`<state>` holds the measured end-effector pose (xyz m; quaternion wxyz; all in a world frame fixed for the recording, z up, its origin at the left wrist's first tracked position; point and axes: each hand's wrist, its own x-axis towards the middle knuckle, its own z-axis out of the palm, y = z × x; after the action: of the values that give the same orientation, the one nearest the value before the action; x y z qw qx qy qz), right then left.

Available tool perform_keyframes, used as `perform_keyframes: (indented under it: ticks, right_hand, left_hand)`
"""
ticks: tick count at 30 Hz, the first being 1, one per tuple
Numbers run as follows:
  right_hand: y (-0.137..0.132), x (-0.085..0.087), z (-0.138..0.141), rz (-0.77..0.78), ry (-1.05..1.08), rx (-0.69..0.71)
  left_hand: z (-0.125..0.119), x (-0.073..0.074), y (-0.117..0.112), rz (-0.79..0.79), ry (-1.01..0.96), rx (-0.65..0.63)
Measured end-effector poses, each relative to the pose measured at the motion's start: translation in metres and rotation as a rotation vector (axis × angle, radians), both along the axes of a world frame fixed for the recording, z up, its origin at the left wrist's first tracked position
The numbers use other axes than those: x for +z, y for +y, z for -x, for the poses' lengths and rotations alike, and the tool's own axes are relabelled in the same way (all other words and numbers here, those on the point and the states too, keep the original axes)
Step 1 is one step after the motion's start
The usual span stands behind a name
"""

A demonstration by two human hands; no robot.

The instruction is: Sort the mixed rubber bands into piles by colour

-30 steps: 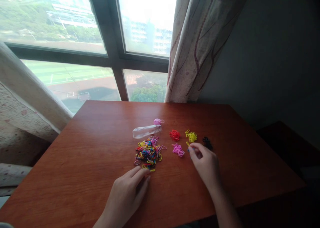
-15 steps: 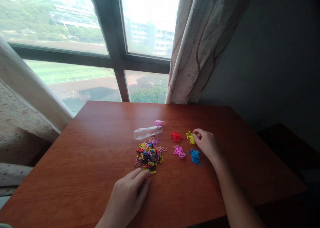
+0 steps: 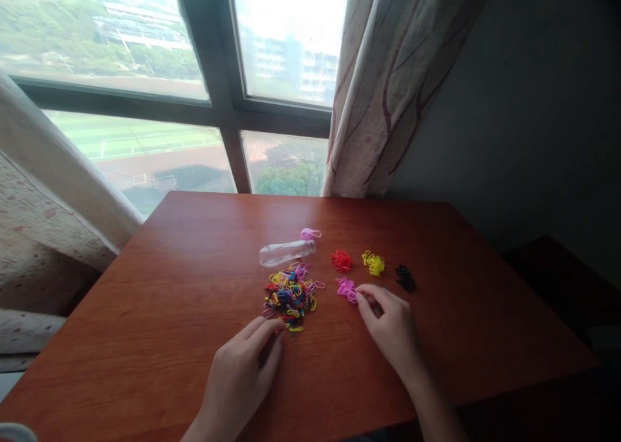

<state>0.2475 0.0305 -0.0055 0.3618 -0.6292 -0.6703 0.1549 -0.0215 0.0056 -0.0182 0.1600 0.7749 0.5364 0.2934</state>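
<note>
A mixed pile of small coloured rubber bands (image 3: 290, 291) lies mid-table. My left hand (image 3: 242, 377) rests flat just below it, fingers stretched out, fingertips at the pile's near edge. To the right lie small sorted heaps: red bands (image 3: 341, 260), yellow bands (image 3: 373, 263), black bands (image 3: 404, 277) and pink bands (image 3: 346, 288). My right hand (image 3: 391, 329) has its fingertips pinched together right beside the pink heap; whatever it holds is hidden. It covers the spot where the blue heap lay.
A clear plastic bottle (image 3: 285, 252) lies on its side behind the mixed pile, its pink cap (image 3: 308, 233) next to it. The wooden table (image 3: 169, 299) stands against a window with curtains (image 3: 388, 86) on both sides. A dark wall is at the right.
My right hand has come back from the yellow heap toward me and now pinches beside the pink heap, covering the blue heap. The left hand has barely moved.
</note>
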Motion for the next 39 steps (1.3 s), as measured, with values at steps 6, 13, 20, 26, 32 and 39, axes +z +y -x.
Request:
perform_keyframes:
  ticks: [6, 13, 20, 26, 32, 39]
  right_hand:
    - [-0.031, -0.017, 0.039, 0.048, 0.052, 0.122]
    - [-0.038, -0.026, 0.050, 0.014, -0.045, 0.136]
    - [-0.036, -0.027, 0.049, 0.012, -0.047, 0.138]
    - [-0.035, -0.027, 0.049, 0.018, -0.040, 0.138]
    - [-0.035, -0.025, 0.050, 0.033, -0.035, 0.140]
    - [-0.035, -0.025, 0.049, 0.041, -0.021, 0.145]
  left_hand:
    - [0.000, 0.000, 0.001, 0.007, 0.050, 0.021]
    - [0.000, -0.006, 0.001, -0.097, 0.138, 0.019]
    - [-0.005, -0.004, 0.004, -0.086, 0.241, 0.017]
    - [-0.012, 0.001, 0.013, -0.025, 0.256, 0.013]
    - [-0.014, 0.003, 0.014, 0.014, 0.252, 0.005]
    - [-0.013, 0.004, 0.011, 0.025, 0.232, 0.002]
